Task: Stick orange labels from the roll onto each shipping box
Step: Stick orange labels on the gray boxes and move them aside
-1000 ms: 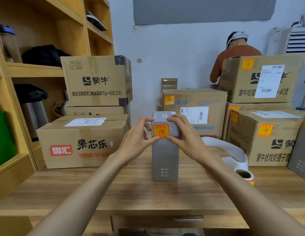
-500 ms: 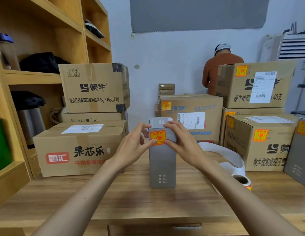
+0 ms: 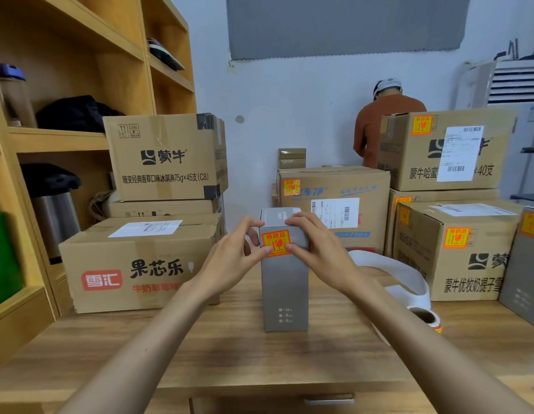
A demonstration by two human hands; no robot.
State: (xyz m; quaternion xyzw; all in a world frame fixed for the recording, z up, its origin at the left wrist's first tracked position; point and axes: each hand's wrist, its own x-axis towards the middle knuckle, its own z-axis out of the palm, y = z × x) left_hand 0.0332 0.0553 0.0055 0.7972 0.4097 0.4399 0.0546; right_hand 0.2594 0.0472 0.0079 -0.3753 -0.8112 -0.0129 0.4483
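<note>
Orange label [image 3: 276, 242] still thumbed flat on grey box [image 3: 285, 288], left hand [image 3: 229, 259] and right hand [image 3: 319, 249] curled round its top; seems stuck

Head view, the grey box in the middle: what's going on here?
A person grips the tall grey box, upright on the wooden table, with the left hand and right hand, both thumbs pressing an orange label onto its upper front. The label roll lies to the right, its backing strip trailing. The right-hand cartons already carry orange labels; the left-hand cartons show none on their visible faces.
</note>
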